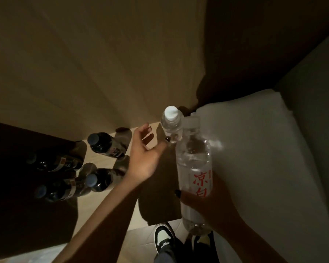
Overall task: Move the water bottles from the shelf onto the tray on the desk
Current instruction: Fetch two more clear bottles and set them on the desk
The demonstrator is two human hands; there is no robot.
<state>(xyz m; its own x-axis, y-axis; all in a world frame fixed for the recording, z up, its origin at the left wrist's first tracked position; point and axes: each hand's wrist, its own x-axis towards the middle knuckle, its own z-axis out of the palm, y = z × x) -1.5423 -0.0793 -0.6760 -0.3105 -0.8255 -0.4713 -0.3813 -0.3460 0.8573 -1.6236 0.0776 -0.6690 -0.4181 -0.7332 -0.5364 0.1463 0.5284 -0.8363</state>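
Reaching into the dim shelf (106,158): pick-up step in hand, one item secured, a second about to be taken.

Right hand (207,204): fingers wrapped round the lower body of a clear water bottle (195,168) bearing red characters; the bottle is upright and lifted clear, its base hanging past the shelf edge above the floor.

Left hand (144,154): fingers spread wide and curled, holding nothing, thumb tip at or just beside the second water bottle (171,126); whether it touches cannot be told.

Second water bottle: white cap, standing upright at the back right of the shelf, close behind the held one.

Dark bottles (80,168): four or so, dark caps, grouped at the left of the shelf, well apart from the water bottles; not task items by appearance.

White cushion (254,149): to the right of the shelf. Shoes (164,238) visible below.

Tray and counter: not in view.

Next move, as judged: close the left fingers around the standing bottle below its shoulder, lift it straight up clear of the held bottle, then turn toward the tray with both.
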